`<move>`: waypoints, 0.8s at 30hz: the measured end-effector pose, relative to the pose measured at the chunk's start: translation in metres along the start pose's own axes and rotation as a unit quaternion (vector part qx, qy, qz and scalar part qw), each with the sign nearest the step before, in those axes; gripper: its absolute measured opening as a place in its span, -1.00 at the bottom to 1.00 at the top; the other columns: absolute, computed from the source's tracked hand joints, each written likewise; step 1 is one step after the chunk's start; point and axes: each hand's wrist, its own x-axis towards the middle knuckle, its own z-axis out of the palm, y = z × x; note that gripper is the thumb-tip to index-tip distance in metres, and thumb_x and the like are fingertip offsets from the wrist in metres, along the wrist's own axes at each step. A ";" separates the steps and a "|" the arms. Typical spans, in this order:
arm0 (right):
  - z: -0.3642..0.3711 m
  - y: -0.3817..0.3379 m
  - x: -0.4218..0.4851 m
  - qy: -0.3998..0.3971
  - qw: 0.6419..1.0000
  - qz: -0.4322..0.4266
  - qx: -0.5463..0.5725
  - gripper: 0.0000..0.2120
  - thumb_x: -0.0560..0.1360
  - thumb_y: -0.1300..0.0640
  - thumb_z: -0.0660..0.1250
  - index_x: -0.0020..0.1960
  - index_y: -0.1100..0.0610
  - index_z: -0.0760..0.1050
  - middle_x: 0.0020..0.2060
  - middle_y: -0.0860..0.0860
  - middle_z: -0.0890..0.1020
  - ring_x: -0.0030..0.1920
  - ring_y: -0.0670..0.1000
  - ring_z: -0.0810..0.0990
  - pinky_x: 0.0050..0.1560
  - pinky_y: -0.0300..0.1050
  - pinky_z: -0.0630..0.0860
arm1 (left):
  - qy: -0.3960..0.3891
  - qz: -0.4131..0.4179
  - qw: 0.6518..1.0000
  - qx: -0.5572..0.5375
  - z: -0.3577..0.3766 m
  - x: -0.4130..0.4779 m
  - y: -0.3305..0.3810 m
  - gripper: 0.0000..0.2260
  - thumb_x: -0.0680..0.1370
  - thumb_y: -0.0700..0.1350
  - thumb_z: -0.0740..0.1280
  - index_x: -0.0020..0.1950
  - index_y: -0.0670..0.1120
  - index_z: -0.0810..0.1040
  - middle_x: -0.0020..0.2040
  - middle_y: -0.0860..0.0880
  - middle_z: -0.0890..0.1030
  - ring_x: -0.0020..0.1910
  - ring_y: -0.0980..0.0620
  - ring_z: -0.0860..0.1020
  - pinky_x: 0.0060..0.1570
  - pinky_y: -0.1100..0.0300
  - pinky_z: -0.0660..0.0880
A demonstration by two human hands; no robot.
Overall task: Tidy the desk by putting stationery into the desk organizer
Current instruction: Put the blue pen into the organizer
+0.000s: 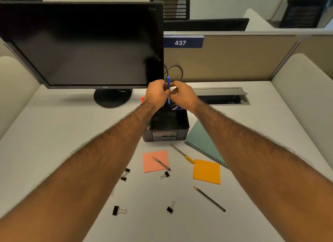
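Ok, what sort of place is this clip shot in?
Most likely an open-plan office cubicle: a white desk with a monitor, beige partition panels behind it, and a blue plate reading 437 on the partition.

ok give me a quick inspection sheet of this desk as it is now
surface: pale desk.
job's things: black desk organizer; blue pen upright above it; silver pen on pink sticky pad; pencil, orange sticky pad, binder clips loose.
clutter: teal spiral notebook beside organizer.
grippers: left hand and right hand both pinch the blue pen.
cables: dark cable looped behind the hands.
surroundings: dark monitor, partition labelled 437.
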 end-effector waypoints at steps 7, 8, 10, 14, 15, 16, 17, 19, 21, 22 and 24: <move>0.003 0.002 0.000 -0.019 1.000 0.014 -0.019 -0.54 0.53 0.26 0.37 0.40 0.12 0.39 0.02 0.06 0.65 -0.07 -0.01 0.63 -0.04 -0.17 0.55 | -0.012 -0.060 0.998 -0.026 0.007 0.006 -0.013 -0.82 0.52 -0.20 0.43 0.12 -0.12 0.59 0.03 -0.10 0.65 -0.03 -0.03 0.65 0.03 0.10 0.62; 0.002 0.003 0.000 -0.015 1.000 0.013 -0.021 -0.55 0.53 0.27 0.36 0.39 0.12 0.40 0.00 0.05 0.64 -0.08 -0.02 0.63 -0.07 -0.19 0.55 | -0.012 -0.059 0.998 -0.025 0.008 0.006 -0.017 -0.80 0.52 -0.19 0.44 0.13 -0.10 0.58 0.04 -0.10 0.65 -0.03 -0.02 0.65 0.01 0.12 0.62; 0.001 0.006 -0.002 -0.012 0.999 0.012 -0.029 -0.59 0.53 0.27 0.34 0.36 0.11 0.44 -0.04 0.04 0.63 -0.13 -0.04 0.62 -0.12 -0.20 0.58 | -0.015 -0.059 0.998 -0.024 0.007 0.006 -0.022 -0.80 0.53 -0.18 0.44 0.14 -0.08 0.57 0.04 -0.08 0.65 -0.05 0.00 0.65 -0.04 0.13 0.63; 0.002 0.009 -0.009 -0.014 0.999 0.013 -0.039 -0.71 0.54 0.26 0.34 0.25 0.12 0.53 -0.03 0.03 0.65 -0.12 -0.04 0.65 -0.01 -0.10 0.63 | -0.016 -0.054 0.998 -0.024 0.004 0.000 -0.021 -0.84 0.56 -0.20 0.38 0.14 -0.09 0.57 0.06 -0.09 0.64 -0.06 0.00 0.65 -0.05 0.11 0.64; 0.003 0.010 -0.013 -0.009 0.999 0.006 -0.041 -0.73 0.53 0.26 0.33 0.23 0.12 0.55 -0.03 0.01 0.65 -0.10 -0.05 0.64 0.01 -0.11 0.62 | -0.013 -0.043 0.999 -0.022 0.003 -0.005 -0.020 -0.85 0.57 -0.21 0.36 0.14 -0.10 0.57 0.05 -0.09 0.64 -0.07 0.00 0.64 -0.06 0.14 0.63; 0.003 0.011 -0.020 -0.005 0.999 -0.002 -0.042 -0.74 0.53 0.26 0.33 0.21 0.12 0.57 -0.05 -0.02 0.65 -0.09 -0.05 0.63 0.02 -0.13 0.60 | -0.008 -0.029 0.999 -0.017 0.002 -0.013 -0.019 -0.86 0.58 -0.21 0.33 0.13 -0.10 0.57 0.04 -0.08 0.64 -0.08 0.02 0.64 -0.08 0.18 0.61; 0.003 0.012 -0.028 -0.003 0.999 -0.007 -0.041 -0.75 0.53 0.26 0.33 0.19 0.12 0.58 -0.08 -0.05 0.64 -0.09 -0.06 0.62 0.02 -0.14 0.58 | -0.007 -0.011 1.000 -0.007 0.003 -0.023 -0.019 -0.86 0.59 -0.21 0.31 0.13 -0.09 0.58 0.02 -0.06 0.65 -0.08 0.05 0.62 -0.10 0.23 0.57; 0.005 0.017 -0.050 -0.006 0.999 -0.009 -0.035 -0.80 0.53 0.25 0.33 0.13 0.11 0.60 -0.13 -0.07 0.63 -0.13 -0.08 0.60 -0.04 -0.17 0.55 | -0.024 0.028 0.999 0.018 0.008 -0.050 -0.019 -0.85 0.60 -0.20 0.28 0.13 -0.08 0.60 0.00 0.01 0.64 -0.10 0.11 0.57 -0.13 0.30 0.49; 0.009 0.029 -0.074 -0.010 0.999 0.002 -0.033 -0.85 0.53 0.24 0.32 0.04 0.09 0.61 -0.16 -0.05 0.65 -0.16 -0.07 0.62 -0.08 -0.14 0.57 | -0.048 0.065 0.996 0.029 0.019 -0.084 -0.024 -0.85 0.60 -0.17 0.27 0.10 -0.04 0.60 -0.03 0.04 0.63 -0.12 0.12 0.57 -0.09 0.20 0.53; 0.012 0.036 -0.088 -0.011 0.999 0.009 -0.035 -0.88 0.53 0.21 0.32 0.01 0.07 0.61 -0.18 -0.06 0.66 -0.17 -0.08 0.63 -0.09 -0.11 0.60 | -0.056 0.077 0.995 0.030 0.025 -0.102 -0.028 -0.85 0.59 -0.16 0.27 0.08 -0.02 0.60 -0.03 0.03 0.63 -0.12 0.12 0.57 -0.07 0.15 0.55; 0.020 0.052 -0.120 -0.014 0.999 0.025 -0.026 -0.91 0.53 0.19 0.35 -0.02 0.05 0.61 -0.21 -0.11 0.65 -0.19 -0.11 0.63 -0.11 -0.10 0.63 | -0.070 0.079 0.994 0.034 0.037 -0.137 -0.038 -0.84 0.60 -0.15 0.25 0.09 -0.03 0.60 -0.01 0.01 0.61 -0.10 0.10 0.55 -0.08 0.17 0.49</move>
